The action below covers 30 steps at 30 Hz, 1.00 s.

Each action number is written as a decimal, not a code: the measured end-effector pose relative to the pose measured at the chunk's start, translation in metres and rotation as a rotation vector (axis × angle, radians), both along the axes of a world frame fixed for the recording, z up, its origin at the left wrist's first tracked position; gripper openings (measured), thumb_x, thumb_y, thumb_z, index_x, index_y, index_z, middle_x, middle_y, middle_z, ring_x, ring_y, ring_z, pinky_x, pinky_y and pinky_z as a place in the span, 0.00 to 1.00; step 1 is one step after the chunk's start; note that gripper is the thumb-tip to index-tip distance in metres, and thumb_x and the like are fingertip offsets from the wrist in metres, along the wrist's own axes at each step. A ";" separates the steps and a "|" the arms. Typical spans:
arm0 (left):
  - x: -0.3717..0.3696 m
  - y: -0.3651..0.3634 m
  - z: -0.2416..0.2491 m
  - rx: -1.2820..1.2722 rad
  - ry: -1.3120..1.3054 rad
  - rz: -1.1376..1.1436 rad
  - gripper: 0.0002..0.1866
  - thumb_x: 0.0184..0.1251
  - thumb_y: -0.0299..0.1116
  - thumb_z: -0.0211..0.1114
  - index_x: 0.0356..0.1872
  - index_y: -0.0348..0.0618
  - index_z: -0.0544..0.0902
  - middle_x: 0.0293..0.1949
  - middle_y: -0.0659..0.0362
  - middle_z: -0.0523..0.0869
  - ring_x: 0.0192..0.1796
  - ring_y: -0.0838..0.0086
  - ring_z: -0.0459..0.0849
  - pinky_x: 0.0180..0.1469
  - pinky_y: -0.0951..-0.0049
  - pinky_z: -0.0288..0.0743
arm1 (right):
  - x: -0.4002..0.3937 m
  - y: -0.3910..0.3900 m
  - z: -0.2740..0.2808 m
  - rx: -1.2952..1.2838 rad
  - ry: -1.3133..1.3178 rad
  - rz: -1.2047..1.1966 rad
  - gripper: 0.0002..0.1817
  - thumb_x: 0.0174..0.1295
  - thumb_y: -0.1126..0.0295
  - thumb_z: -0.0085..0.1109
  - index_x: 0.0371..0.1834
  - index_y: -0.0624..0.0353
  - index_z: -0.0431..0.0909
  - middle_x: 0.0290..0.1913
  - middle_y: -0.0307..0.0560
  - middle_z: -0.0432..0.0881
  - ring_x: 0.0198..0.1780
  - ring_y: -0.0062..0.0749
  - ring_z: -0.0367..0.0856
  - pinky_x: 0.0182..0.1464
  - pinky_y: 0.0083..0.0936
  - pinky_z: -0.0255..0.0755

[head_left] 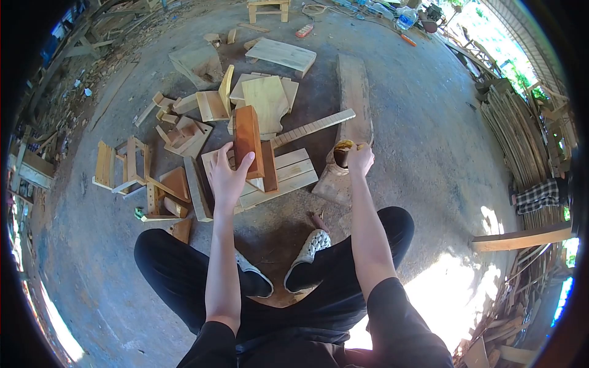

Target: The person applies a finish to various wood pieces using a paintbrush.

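My left hand (226, 176) grips a reddish-brown, glossy wooden box-like piece (248, 138), thumb on its near face and fingers along the left side. Under it, a second brown-stained piece (269, 167) leans on a pale slatted wooden panel (288, 172). My right hand (361, 159) is closed at the rim of a small round container (341, 153) of dark brown liquid. Whatever its fingers pinch is hidden. The container stands on a long wooden plank (353, 92) on the floor. A notched wooden strip (314, 127) runs from the panel to the plank.
Unfinished wooden pieces (265, 101) lie ahead, and small wooden frames (127, 161) stand at left. A pale board (282, 55) lies farther off. Stacked slats (512, 132) and a projecting beam (521, 238) are at right. My feet (310, 248) are close below the panel.
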<state>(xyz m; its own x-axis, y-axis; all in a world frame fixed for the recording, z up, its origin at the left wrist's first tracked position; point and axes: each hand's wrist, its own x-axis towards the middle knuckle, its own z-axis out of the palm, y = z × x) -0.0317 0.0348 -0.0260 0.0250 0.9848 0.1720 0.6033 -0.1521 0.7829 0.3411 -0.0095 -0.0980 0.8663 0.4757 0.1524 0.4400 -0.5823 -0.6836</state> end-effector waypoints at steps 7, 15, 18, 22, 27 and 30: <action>0.000 0.004 -0.009 -0.156 -0.182 -0.059 0.45 0.69 0.63 0.75 0.78 0.44 0.74 0.72 0.42 0.75 0.78 0.50 0.71 0.80 0.51 0.63 | -0.040 0.010 0.042 0.216 -0.135 0.052 0.13 0.68 0.63 0.65 0.45 0.60 0.92 0.44 0.61 0.93 0.49 0.59 0.92 0.57 0.47 0.83; -0.001 0.014 -0.038 -0.157 -0.336 -0.170 0.46 0.72 0.61 0.74 0.81 0.43 0.71 0.74 0.40 0.73 0.80 0.47 0.68 0.81 0.51 0.62 | -0.128 0.073 0.018 0.386 0.470 0.493 0.14 0.74 0.66 0.67 0.43 0.70 0.89 0.29 0.56 0.92 0.34 0.35 0.95 0.36 0.33 0.84; -0.008 0.010 -0.034 -0.137 -0.335 -0.173 0.45 0.73 0.60 0.74 0.81 0.44 0.72 0.74 0.40 0.74 0.79 0.47 0.70 0.81 0.52 0.63 | -0.141 0.100 -0.024 0.344 0.469 0.576 0.15 0.75 0.64 0.67 0.44 0.69 0.89 0.30 0.53 0.92 0.34 0.32 0.95 0.36 0.31 0.84; -0.011 0.006 -0.032 -0.150 -0.314 -0.137 0.45 0.74 0.60 0.72 0.82 0.44 0.70 0.74 0.40 0.75 0.80 0.49 0.69 0.81 0.53 0.62 | -0.151 0.101 -0.042 0.284 0.448 0.624 0.14 0.75 0.64 0.65 0.46 0.67 0.90 0.31 0.53 0.93 0.33 0.32 0.94 0.35 0.31 0.84; -0.006 0.018 -0.043 -0.164 -0.412 -0.168 0.44 0.80 0.61 0.63 0.86 0.42 0.64 0.75 0.40 0.74 0.81 0.48 0.68 0.83 0.53 0.59 | -0.146 0.083 -0.036 0.032 0.263 0.815 0.13 0.74 0.64 0.66 0.44 0.64 0.91 0.30 0.49 0.93 0.32 0.31 0.93 0.38 0.29 0.84; 0.002 0.020 -0.044 -0.149 -0.488 -0.236 0.43 0.84 0.59 0.59 0.87 0.41 0.62 0.75 0.40 0.74 0.81 0.47 0.67 0.83 0.53 0.58 | -0.150 0.068 -0.009 -0.153 0.407 0.878 0.13 0.73 0.66 0.65 0.42 0.67 0.91 0.30 0.50 0.92 0.30 0.31 0.93 0.37 0.29 0.86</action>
<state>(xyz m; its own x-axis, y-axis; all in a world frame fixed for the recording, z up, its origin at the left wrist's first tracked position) -0.0296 0.0550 -0.0705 0.2000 0.9766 0.0786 0.1289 -0.1057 0.9860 0.1910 0.0588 -0.1070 0.1676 0.9661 -0.1966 0.5064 -0.2554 -0.8236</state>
